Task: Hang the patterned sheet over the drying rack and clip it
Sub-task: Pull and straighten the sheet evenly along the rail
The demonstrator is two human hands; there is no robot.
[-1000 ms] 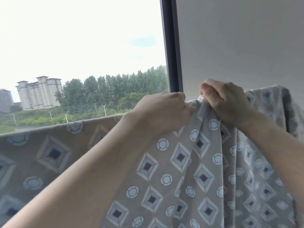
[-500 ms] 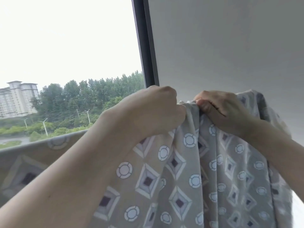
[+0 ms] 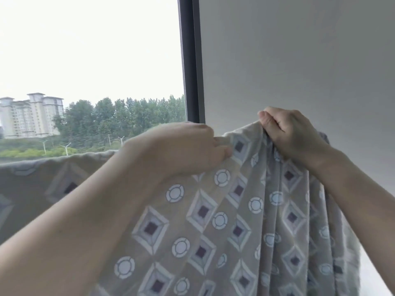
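Observation:
A grey sheet [image 3: 215, 227] printed with diamonds and circles hangs from a line at about chest height; the rack bar itself is hidden under the fabric. My left hand [image 3: 181, 148] grips the sheet's top edge near the middle. My right hand [image 3: 288, 133] pinches a bunched part of the top edge and lifts it slightly higher. The fabric between my hands is pulled taut, and folds hang down below my right hand. No clip is visible.
A dark window frame [image 3: 190, 60] rises vertically behind the sheet. A plain grey wall [image 3: 299, 60] fills the right. Through the window on the left are trees and apartment blocks [image 3: 32, 116].
My hands have moved apart along the top edge; the right hand has slid right and up, spreading out fabric that was bunched between them.

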